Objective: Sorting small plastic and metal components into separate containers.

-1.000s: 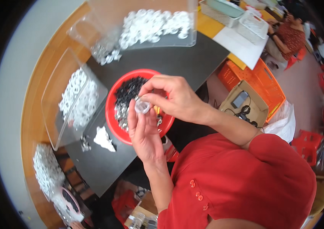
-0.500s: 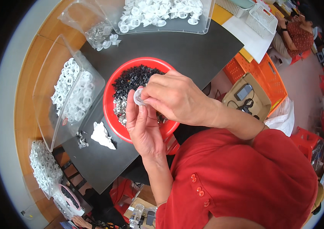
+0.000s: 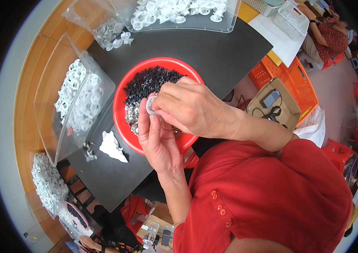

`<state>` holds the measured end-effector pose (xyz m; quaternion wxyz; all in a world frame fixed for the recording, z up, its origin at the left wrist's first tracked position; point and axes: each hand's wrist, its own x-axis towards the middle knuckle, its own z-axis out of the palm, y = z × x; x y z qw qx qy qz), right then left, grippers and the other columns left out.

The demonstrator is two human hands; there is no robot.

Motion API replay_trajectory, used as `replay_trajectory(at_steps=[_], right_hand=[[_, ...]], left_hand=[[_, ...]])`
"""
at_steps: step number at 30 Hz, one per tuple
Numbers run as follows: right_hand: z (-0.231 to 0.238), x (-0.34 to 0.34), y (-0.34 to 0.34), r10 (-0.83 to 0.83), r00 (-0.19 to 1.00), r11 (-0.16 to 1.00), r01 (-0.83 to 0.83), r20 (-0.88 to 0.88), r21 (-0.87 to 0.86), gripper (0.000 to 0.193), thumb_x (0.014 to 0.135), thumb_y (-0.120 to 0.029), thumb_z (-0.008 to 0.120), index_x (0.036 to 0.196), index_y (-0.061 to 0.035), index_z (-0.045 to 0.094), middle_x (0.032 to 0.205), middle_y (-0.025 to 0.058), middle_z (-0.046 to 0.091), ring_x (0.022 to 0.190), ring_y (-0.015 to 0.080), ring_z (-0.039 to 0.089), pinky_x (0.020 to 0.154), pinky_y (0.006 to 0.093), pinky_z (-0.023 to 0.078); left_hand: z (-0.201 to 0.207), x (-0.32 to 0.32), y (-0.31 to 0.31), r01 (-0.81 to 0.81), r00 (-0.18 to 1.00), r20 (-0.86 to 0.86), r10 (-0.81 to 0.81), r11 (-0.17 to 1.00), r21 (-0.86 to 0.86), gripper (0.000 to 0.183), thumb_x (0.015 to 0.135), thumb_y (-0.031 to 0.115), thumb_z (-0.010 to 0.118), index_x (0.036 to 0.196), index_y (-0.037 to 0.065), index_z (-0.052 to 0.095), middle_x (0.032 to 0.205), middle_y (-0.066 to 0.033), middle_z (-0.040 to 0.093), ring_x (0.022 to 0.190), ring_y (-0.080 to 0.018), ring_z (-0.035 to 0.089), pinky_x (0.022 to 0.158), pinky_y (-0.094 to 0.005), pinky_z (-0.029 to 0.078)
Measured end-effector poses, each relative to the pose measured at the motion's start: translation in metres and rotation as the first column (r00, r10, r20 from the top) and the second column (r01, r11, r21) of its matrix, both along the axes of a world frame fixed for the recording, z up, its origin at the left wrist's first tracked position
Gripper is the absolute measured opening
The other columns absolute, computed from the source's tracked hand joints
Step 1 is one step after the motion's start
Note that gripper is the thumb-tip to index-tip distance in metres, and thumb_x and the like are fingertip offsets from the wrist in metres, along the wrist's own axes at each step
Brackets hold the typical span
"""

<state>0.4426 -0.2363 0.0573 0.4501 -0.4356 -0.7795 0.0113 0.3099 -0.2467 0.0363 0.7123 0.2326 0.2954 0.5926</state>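
Above a red basin (image 3: 120, 130), my left hand (image 3: 163, 148) holds a small round white plastic part (image 3: 150, 105) between thumb and fingers. From the right, my right hand (image 3: 198, 109) reaches across with its fingers pinched against the inner side of that part. Whatever small thing may sit between those fingertips is hidden by the hand. In the basin lie many small black pieces (image 3: 148, 82), with shiny silver metal pieces (image 3: 132, 116) on the nearer left side, partly behind my left hand.
On the dark table (image 3: 229, 46), clear bins of white plastic parts stand at the left (image 3: 110, 90) and far side (image 3: 187, 28). A crumpled white cloth (image 3: 111, 147) lies near the basin. An orange crate (image 3: 309, 90) and a cardboard box (image 3: 290, 114) are at right. Another person (image 3: 330, 36) sits far right.
The white part has tilted slightly, and my right fingers now cover more of it. Both hands stay over the basin. The whole view has shifted a little.
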Motion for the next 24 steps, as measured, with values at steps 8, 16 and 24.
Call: replay_trajectory(at_steps=[8, 16, 24], right_hand=[[-0.001, -0.003, 0.0, -0.005, 0.998, 1.0, 0.003, 0.07, 0.027, 0.011, 0.081, -0.008, 0.063, 0.088, -0.0029, 0.056, 0.079, 0.0076, 0.052, 0.066, 0.0221, 0.054, 0.062, 0.0331, 0.045], [-0.011, -0.009, -0.004, -0.037, 0.954, 0.992, -0.002, -0.297, -0.13, 0.011, 0.08, -0.005, 0.064, 0.085, -0.0019, 0.054, 0.077, 0.0099, 0.054, 0.061, 0.023, 0.055, 0.055, 0.0343, 0.047], [0.001, 0.005, 0.002, -0.113, 0.792, 0.78, -0.303, -0.6, -0.548, 0.017, 0.081, -0.01, 0.069, 0.09, -0.0013, 0.057, 0.073, -0.0024, 0.051, 0.061, 0.0041, 0.046, 0.053, 0.0207, 0.041]], left_hand=[[-0.002, 0.0, -0.003, -0.06, 0.991, -0.115, 0.063, 0.998, 0.029, 0.037, 0.093, 0.001, 0.053, 0.13, -0.001, 0.05, 0.132, -0.0147, 0.053, 0.113, -0.0219, 0.057, 0.096, -0.0351, 0.05], [-0.006, 0.008, -0.005, -0.089, 0.992, -0.08, 0.093, 0.995, 0.053, 0.031, 0.094, 0.003, 0.053, 0.125, 0.002, 0.053, 0.129, -0.0125, 0.055, 0.113, -0.0218, 0.057, 0.096, -0.0344, 0.05], [-0.006, 0.006, -0.005, -0.087, 0.984, -0.147, 0.098, 0.993, 0.079, 0.032, 0.094, 0.005, 0.053, 0.126, 0.001, 0.051, 0.127, -0.0131, 0.056, 0.112, -0.0208, 0.058, 0.096, -0.0327, 0.049]])
